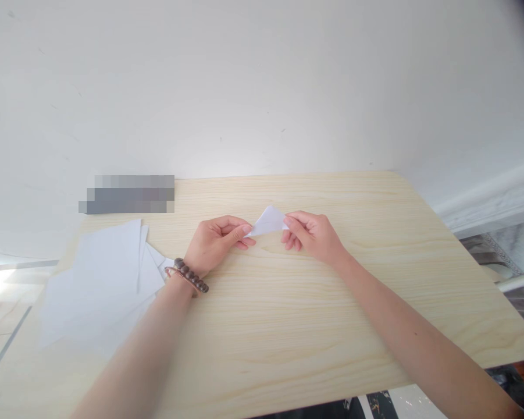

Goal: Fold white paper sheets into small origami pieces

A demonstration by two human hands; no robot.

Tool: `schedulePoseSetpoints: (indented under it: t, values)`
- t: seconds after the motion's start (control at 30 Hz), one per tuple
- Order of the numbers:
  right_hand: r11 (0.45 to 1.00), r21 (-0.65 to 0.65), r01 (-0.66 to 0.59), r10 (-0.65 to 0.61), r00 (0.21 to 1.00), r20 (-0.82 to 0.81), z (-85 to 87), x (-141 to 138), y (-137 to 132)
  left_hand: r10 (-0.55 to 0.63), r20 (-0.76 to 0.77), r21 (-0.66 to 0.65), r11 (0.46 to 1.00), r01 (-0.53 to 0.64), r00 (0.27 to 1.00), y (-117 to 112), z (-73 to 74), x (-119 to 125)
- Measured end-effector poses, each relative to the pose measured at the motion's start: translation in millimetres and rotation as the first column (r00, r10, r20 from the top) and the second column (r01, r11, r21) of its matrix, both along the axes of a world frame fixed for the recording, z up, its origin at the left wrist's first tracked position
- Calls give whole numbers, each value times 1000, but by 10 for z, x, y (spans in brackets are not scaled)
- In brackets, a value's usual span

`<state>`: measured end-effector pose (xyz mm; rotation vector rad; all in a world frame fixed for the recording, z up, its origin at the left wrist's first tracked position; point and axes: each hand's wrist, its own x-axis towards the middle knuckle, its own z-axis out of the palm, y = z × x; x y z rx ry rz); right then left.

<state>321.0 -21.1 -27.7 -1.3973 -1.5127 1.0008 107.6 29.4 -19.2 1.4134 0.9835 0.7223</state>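
Between my two hands is a small piece of folded white paper [269,221], roughly a triangle with its point facing the wall. My left hand [220,240] pinches its left corner between thumb and fingers. At the right corner, my right hand [312,233] grips it the same way. The paper is over the middle of the wooden table [279,326]; whether it touches the surface I cannot tell. A dark beaded bracelet [191,276] circles my left wrist.
Loose white sheets [100,279] lie overlapping on the table's left side, partly behind my left forearm. A blurred-out dark object [128,198] sits at the back left corner. The white wall [262,87] borders the far edge. Patterned dark fabric [375,404] shows below the near edge.
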Motion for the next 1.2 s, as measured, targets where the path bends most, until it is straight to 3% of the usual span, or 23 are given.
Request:
schedulePoseSetpoints:
  t: [0.3, 0.57, 0.73, 0.9, 1.07, 1.2]
  values:
    - [998, 32, -53, 52, 997, 49, 12, -20, -12, -48, -176, 70, 996, 61, 983, -25, -18, 14]
    - [998, 56, 2, -6, 997, 71, -4, -22, 13, 131, -369, 305, 952, -13, 920, -45, -5, 93]
    - [999, 45, 20, -21, 1000, 18, -13, -5, 30, 7, -342, 203, 977, 67, 940, -20, 17, 79]
    - [1000, 4, 25, -24, 998, -54, -10, 4, 22, -32, -386, 248, 959, 137, 922, -9, 5, 21]
    - [1000, 4, 1, -1, 1000, 1, 15, -8, 10, -5, -395, 256, 960, 116, 919, -33, -1, 40]
    - [999, -8, 31, -31, 997, -77, 17, 0, 23, 25, -332, 229, 972, 55, 943, -35, 13, 62]
